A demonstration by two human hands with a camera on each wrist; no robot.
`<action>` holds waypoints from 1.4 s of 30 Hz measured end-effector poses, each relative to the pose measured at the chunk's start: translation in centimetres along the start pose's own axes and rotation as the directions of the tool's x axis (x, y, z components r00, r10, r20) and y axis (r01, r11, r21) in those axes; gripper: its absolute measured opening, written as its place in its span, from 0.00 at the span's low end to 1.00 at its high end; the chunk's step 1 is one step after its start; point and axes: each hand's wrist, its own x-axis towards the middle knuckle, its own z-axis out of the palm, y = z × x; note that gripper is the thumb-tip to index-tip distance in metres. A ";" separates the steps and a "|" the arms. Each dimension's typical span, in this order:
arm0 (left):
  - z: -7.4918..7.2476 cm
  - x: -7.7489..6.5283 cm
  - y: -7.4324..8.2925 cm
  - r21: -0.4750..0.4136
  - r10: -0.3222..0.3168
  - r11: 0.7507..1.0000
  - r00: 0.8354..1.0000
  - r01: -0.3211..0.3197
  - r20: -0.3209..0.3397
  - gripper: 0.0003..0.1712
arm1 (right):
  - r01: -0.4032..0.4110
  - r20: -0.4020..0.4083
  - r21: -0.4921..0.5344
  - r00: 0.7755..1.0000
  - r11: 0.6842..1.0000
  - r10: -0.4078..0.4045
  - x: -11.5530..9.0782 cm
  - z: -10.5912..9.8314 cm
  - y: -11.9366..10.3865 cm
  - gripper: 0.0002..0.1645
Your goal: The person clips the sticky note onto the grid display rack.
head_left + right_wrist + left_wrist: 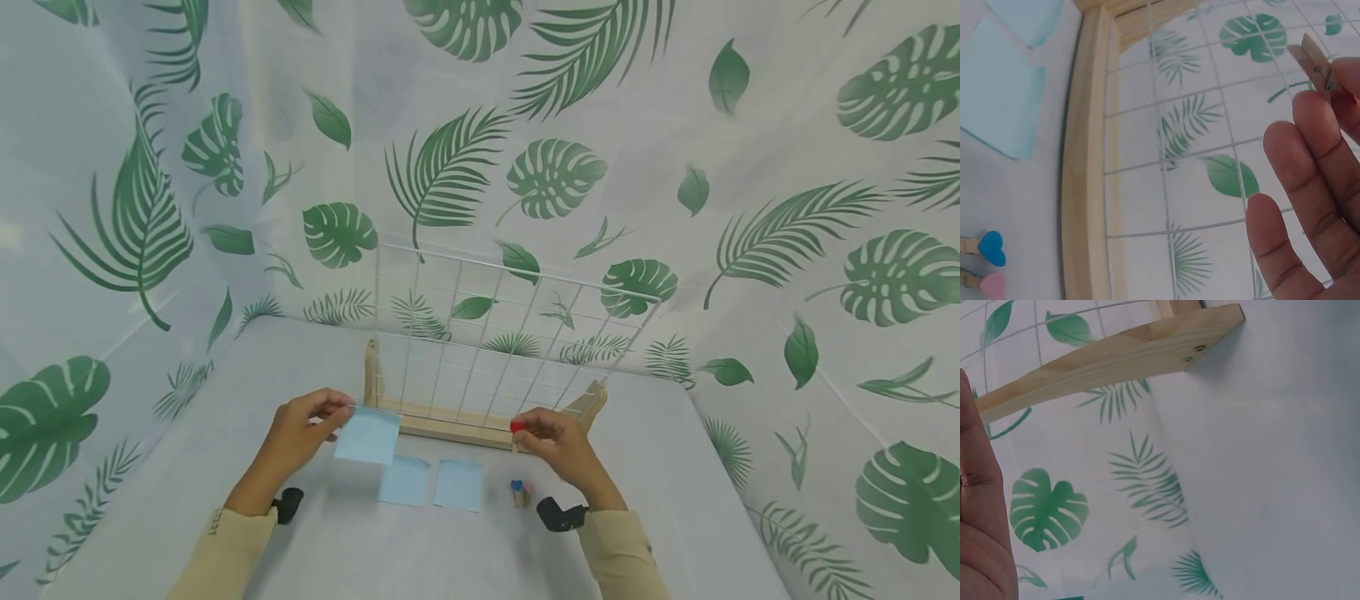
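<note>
My left hand (pixel 306 423) pinches a light blue paper square (pixel 367 435) by its upper left corner, lifted over the table. Between the thumb and fingers of my right hand (pixel 557 440) is a small wooden clothespin (pixel 1317 65) with a red top, held in front of the wire grid's lower right part. Two more light blue paper squares (pixel 459 485) lie side by side on the table. To their right rest two clothespins, one with a blue heart (pixel 992 248) and one with a pink heart (pixel 994 285). The left wrist view shows only the edge of the left hand (pixel 982 506).
A white wire grid (pixel 480 367) stands tilted back in a wooden frame (pixel 457 429) behind the hands. Its wooden side feet (pixel 588 404) stick up at both ends. A leaf-patterned curtain (pixel 465 108) surrounds the white table (pixel 420 558).
</note>
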 end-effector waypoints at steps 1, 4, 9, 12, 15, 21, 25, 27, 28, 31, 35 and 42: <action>0.0 0.0 0.1 0.000 0.004 1.000 1.000 -0.004 -0.006 0.07 | 0.010 -0.006 0.004 1.000 1.000 -0.010 0.1 0.0 -0.1 0.06; 0.1 0.2 0.4 0.003 0.018 1.000 1.000 -0.018 -0.026 0.07 | 0.028 -0.026 0.011 0.999 1.000 -0.028 0.3 -0.2 -0.3 0.07; 0.4 0.6 0.8 0.012 0.029 1.000 0.998 -0.028 -0.047 0.07 | 0.004 -0.041 -0.011 0.999 1.000 -0.005 0.5 -0.5 -0.9 0.10; 0.5 0.8 1.0 0.017 0.030 0.999 0.998 -0.029 -0.058 0.08 | -0.019 -0.042 -0.024 0.999 1.000 0.018 0.5 -0.7 -1.2 0.08; 0.7 1.0 1.3 0.019 0.031 0.999 0.997 -0.030 -0.064 0.08 | -0.034 -0.037 -0.022 0.999 0.999 0.033 0.5 -0.9 -1.5 0.08; 0.8 1.2 2.0 0.017 0.037 0.999 0.997 -0.036 -0.065 0.09 | -0.030 -0.042 -0.005 0.999 1.000 0.029 0.5 -1.3 -2.1 0.06; 0.8 1.4 2.5 0.006 0.045 0.999 0.997 -0.045 -0.066 0.10 | -0.011 -0.044 -0.004 0.999 1.000 0.011 0.8 -1.4 -2.6 0.05; 0.8 1.6 2.7 0.006 0.055 0.998 0.996 -0.055 -0.071 0.10 | -0.007 -0.044 -0.005 0.999 1.000 0.006 0.9 -1.5 -2.9 0.05; 0.8 1.7 2.9 0.007 0.061 0.998 0.995 -0.061 -0.073 0.10 | -0.007 -0.045 -0.007 0.999 1.000 0.006 0.9 -1.5 -3.0 0.05; 0.7 2.0 3.3 0.014 0.076 0.997 0.994 -0.075 -0.078 0.09 | -0.011 -0.044 -0.014 0.999 1.000 0.010 1.1 -1.6 -3.4 0.05; 0.7 2.2 3.8 0.014 0.082 0.997 0.994 -0.081 -0.070 0.10 | -0.003 -0.043 -0.003 0.999 1.000 0.003 1.2 -1.6 -3.7 0.06; 0.8 2.7 4.1 -0.005 0.109 0.994 0.991 -0.109 -0.073 0.09 | 0.074 -0.049 0.025 0.996 0.997 -0.073 1.7 -1.3 -4.1 0.07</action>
